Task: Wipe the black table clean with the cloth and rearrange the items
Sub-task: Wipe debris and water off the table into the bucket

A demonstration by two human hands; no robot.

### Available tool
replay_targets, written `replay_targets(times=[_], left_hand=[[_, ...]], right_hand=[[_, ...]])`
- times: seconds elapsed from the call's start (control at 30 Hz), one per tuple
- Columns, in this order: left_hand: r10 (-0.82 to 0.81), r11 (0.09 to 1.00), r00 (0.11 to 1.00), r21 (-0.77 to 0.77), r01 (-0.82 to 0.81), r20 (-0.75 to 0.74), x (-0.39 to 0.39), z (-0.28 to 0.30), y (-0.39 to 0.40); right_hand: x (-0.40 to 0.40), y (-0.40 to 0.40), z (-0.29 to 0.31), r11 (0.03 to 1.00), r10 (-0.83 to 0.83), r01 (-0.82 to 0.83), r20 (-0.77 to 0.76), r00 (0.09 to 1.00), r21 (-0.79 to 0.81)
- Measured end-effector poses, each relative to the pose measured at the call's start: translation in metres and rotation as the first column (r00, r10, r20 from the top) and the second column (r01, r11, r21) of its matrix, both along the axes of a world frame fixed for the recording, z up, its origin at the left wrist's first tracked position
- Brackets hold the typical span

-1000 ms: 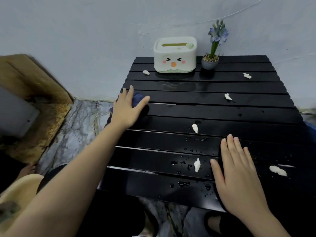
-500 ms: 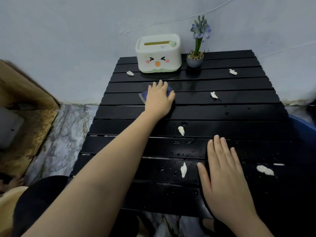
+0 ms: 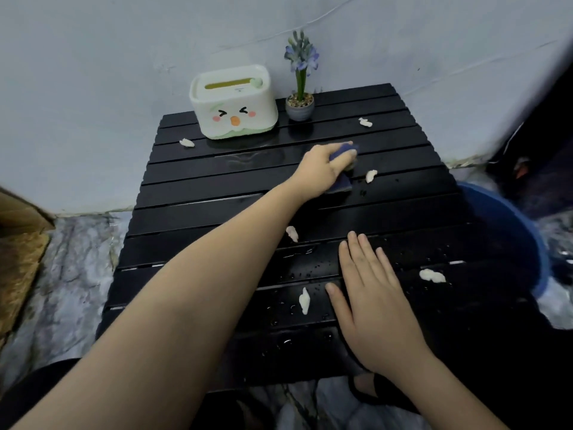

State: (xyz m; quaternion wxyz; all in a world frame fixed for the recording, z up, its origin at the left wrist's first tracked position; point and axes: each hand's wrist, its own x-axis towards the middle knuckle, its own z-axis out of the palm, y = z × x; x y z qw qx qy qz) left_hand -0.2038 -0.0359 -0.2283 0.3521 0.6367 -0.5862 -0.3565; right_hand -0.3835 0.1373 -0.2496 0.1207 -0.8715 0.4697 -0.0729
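Observation:
The black slatted table (image 3: pixel 198 231) is wet, with water drops and several white crumpled scraps, one of them (image 3: pixel 370 175) just right of the cloth. My left hand (image 3: pixel 322 167) presses a dark blue cloth (image 3: pixel 342 178) onto the slats right of centre, fingers curled over it. My right hand (image 3: pixel 375 305) lies flat on the near part, fingers spread, holding nothing. A white tissue box with a duck face (image 3: pixel 234 107) and a small potted purple flower (image 3: pixel 300 102) stand at the far edge by the wall.
A blue basin (image 3: pixel 508 237) sits on the floor off the table's right side. Marbled floor (image 3: pixel 68 274) lies to the left, with a brown board (image 3: pixel 18 243) beyond it. The wall closes off the far side.
My left hand has swept the cloth from the table's left edge across to the right of centre. My right hand has stayed flat in place.

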Motion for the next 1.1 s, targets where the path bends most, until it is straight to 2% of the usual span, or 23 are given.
replay_targets(times=[0.07, 0.13, 0.3, 0.43, 0.53, 0.63, 0.67, 0.73, 0.8, 0.87, 0.97, 1.1], left_hand=[[0.089, 0.996, 0.981, -0.007, -0.092, -0.172, 0.011, 0.005, 0.010], [0.151, 0.988, 0.961, -0.001, -0.155, -0.231, 0.025, 0.011, 0.024], [0.163, 0.986, 0.977, -0.014, -0.167, -0.140, 0.069, 0.033, 0.085], [0.234, 0.970, 0.966, -0.033, -0.239, -0.105, 0.101, 0.053, 0.146], [0.297, 0.954, 0.945, 0.016, -0.298, -0.136, 0.118, 0.059, 0.194], [0.220, 0.975, 0.962, 0.055, -0.214, -0.162, 0.122, 0.048, 0.235], [0.160, 0.986, 0.980, 0.067, -0.153, -0.116, 0.119, 0.040, 0.247], [0.047, 0.994, 0.989, 0.094, -0.061, 0.143, 0.112, 0.019, 0.265], [0.006, 0.997, 0.881, 0.065, -0.042, 0.473, 0.102, 0.000, 0.276], [0.004, 0.999, 0.756, 0.024, -0.026, 0.655, 0.091, -0.009, 0.280], [-0.086, 0.996, 0.722, 0.032, 0.089, 0.686, 0.077, -0.012, 0.281], [-0.222, 0.959, 0.645, 0.043, 0.281, 0.731, 0.052, -0.013, 0.289]], right_hand=[[-0.001, -0.001, 0.000, 1.000, 0.006, -0.006, 0.008, 1.000, 0.004], [-0.001, -0.001, 0.000, 1.000, 0.013, -0.013, 0.021, 1.000, 0.001], [-0.004, 0.000, 0.001, 1.000, 0.018, -0.018, 0.028, 0.999, 0.008], [-0.009, 0.006, 0.008, 1.000, 0.015, -0.014, 0.036, 0.999, -0.014], [-0.023, 0.017, 0.016, 0.996, 0.000, 0.008, 0.091, 0.996, -0.084], [-0.049, 0.026, 0.019, 0.983, -0.046, 0.063, 0.101, 0.994, -0.170], [-0.059, 0.026, 0.020, 0.976, -0.072, 0.089, 0.091, 0.993, -0.198], [-0.081, 0.024, 0.021, 0.963, -0.142, 0.154, 0.068, 0.987, -0.222], [-0.103, 0.019, 0.021, 0.952, -0.239, 0.239, 0.021, 0.971, -0.190], [-0.123, 0.014, 0.019, 0.937, -0.331, 0.321, -0.058, 0.942, -0.140], [-0.145, 0.011, 0.015, 0.911, -0.413, 0.408, -0.138, 0.900, -0.067], [-0.157, 0.015, 0.009, 0.889, -0.456, 0.458, -0.121, 0.882, -0.014]])
